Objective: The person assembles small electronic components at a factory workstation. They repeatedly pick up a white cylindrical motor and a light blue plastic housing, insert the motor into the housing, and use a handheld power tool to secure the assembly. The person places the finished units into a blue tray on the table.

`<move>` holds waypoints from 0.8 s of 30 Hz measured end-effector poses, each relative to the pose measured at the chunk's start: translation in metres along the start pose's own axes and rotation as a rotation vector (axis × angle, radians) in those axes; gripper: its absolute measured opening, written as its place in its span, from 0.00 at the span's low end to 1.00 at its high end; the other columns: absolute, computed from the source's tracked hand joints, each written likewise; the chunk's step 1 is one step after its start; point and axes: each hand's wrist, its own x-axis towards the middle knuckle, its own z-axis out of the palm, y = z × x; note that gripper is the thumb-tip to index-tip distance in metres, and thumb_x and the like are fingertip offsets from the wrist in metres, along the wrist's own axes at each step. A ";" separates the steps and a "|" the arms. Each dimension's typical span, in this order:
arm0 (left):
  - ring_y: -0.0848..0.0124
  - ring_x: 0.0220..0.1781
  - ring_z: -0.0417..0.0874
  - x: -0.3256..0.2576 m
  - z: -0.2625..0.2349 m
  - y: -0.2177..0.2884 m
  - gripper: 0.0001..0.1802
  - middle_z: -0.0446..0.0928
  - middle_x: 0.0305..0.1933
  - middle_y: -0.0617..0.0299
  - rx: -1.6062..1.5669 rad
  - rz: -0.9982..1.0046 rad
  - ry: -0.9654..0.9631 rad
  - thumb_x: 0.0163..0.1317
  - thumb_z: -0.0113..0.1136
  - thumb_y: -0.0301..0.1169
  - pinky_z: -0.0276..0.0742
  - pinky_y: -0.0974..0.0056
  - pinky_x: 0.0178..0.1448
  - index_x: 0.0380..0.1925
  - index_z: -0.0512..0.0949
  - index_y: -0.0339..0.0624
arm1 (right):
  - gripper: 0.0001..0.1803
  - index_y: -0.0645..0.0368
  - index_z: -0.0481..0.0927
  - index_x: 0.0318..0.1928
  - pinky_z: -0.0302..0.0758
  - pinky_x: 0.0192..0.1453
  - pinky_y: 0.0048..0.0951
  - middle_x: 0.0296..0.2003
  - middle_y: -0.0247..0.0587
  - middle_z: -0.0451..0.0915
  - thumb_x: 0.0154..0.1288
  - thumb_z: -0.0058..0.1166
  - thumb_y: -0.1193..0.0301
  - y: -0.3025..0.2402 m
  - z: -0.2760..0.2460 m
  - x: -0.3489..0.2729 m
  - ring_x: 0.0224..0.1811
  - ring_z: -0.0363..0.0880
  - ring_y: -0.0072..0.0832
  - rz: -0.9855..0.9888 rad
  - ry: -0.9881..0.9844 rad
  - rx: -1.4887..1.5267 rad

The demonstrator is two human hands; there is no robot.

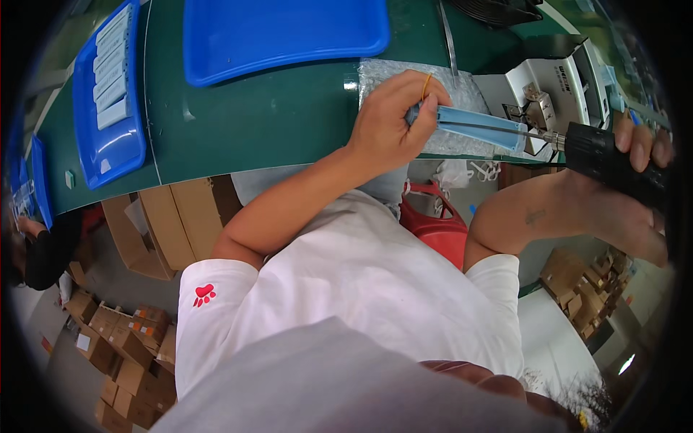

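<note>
My left hand (395, 114) grips one end of a long, light blue plastic housing (469, 131), hollow like a trough, holding it over the bubble wrap (375, 71). A thin yellow band circles one of its fingers. My right hand (641, 148) is wrapped around a black electric screwdriver (595, 150), which lies nearly level and points left. Its long thin bit reaches into the hollow of the housing; whether the tip touches a screw is too small to tell. Just beyond the housing's right end stands a silver and black screw feeder (559, 83).
A large blue tray (285, 68) sits at the far middle of the green table (238, 123). Another blue tray (108, 155), left, holds several pale blue housings (112, 79). A metal strip (448, 40) lies behind the wrap. A person's sleeve (54, 252) shows far left. Cardboard boxes (191, 216) stand below.
</note>
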 end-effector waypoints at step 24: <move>0.59 0.36 0.81 0.000 0.005 -0.005 0.06 0.81 0.36 0.56 -0.022 0.046 0.070 0.66 0.55 0.22 0.77 0.59 0.41 0.33 0.81 0.36 | 0.34 0.58 0.71 0.49 0.73 0.23 0.29 0.32 0.43 0.72 0.76 0.33 0.37 0.005 0.004 0.004 0.23 0.70 0.29 -0.048 -0.011 0.025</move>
